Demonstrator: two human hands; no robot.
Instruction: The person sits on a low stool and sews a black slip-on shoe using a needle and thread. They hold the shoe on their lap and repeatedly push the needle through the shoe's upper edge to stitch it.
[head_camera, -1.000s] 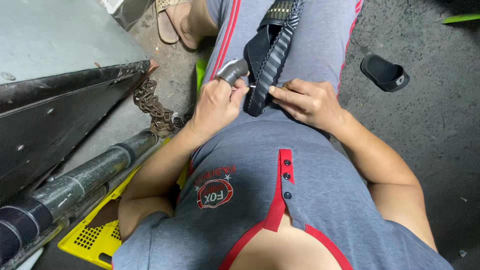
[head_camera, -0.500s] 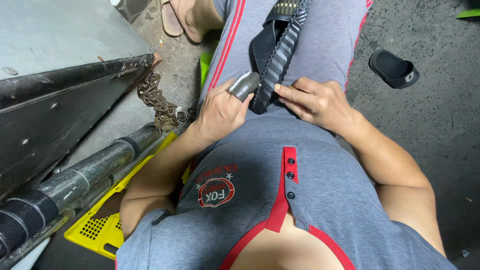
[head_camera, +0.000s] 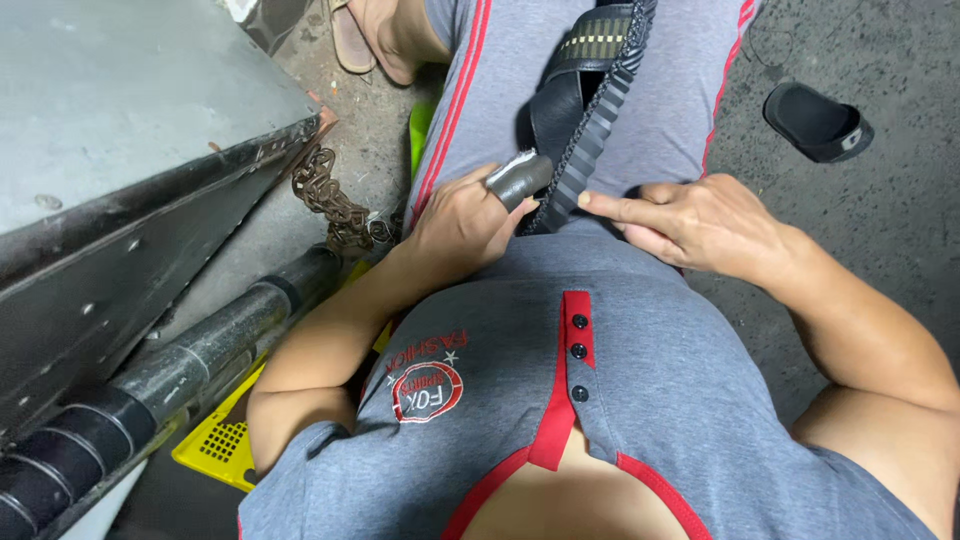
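Right hand (head_camera: 705, 222) shifted off sandal (head_camera: 585, 110), long axis up-right

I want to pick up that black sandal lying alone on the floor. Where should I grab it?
Take the black sandal by its raised strap, coming down from above. It lies flat on the ground, sole down, so the strap probably gives the easiest grip.

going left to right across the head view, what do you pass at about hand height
grey metal housing → rusty chain → left hand → ribbed black strap → right hand → black sandal
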